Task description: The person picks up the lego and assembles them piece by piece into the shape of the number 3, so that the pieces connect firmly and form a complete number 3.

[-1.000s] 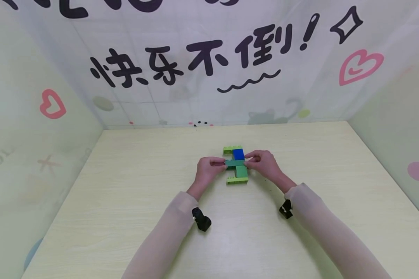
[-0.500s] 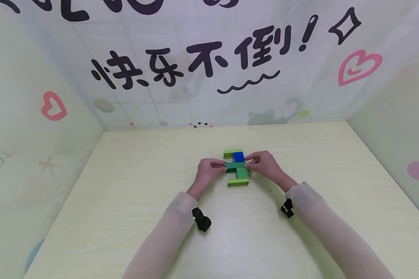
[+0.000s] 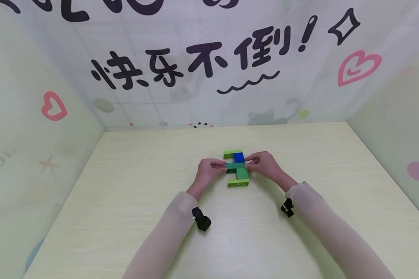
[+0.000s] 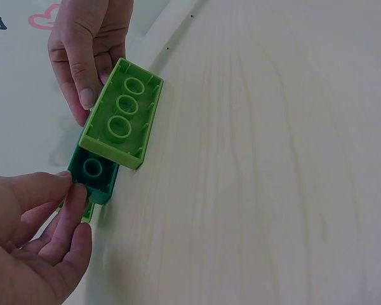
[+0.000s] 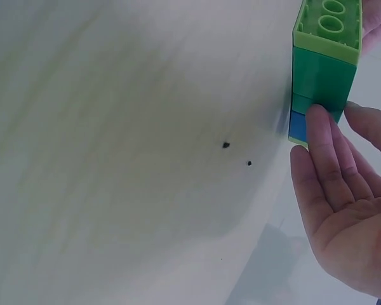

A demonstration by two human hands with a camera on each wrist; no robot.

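A build of joined toy building blocks stands between my hands near the middle of the table. In the head view it has a lime block (image 3: 238,183) at the near end, a green block (image 3: 242,173), a dark green block (image 3: 235,166) across the middle, a blue block (image 3: 239,157) and another lime block (image 3: 232,152) at the far end. My left hand (image 3: 208,170) pinches the dark green block's left end between thumb and fingers. On the opposite side, my right hand (image 3: 265,164) grips the build near the middle. The lime block's hollow underside (image 4: 136,121) shows in the left wrist view.
The pale wooden table (image 3: 132,224) is bounded by a printed white cloth (image 3: 181,104) at the back and pale walls at both sides. A black wrist camera (image 3: 202,221) sits on the left sleeve, and another black camera (image 3: 287,208) on the right.
The build has shifted very slightly toward me and tilted a little, showing more of the near lime block's underside. Both hands keep their hold in nearly the same place.
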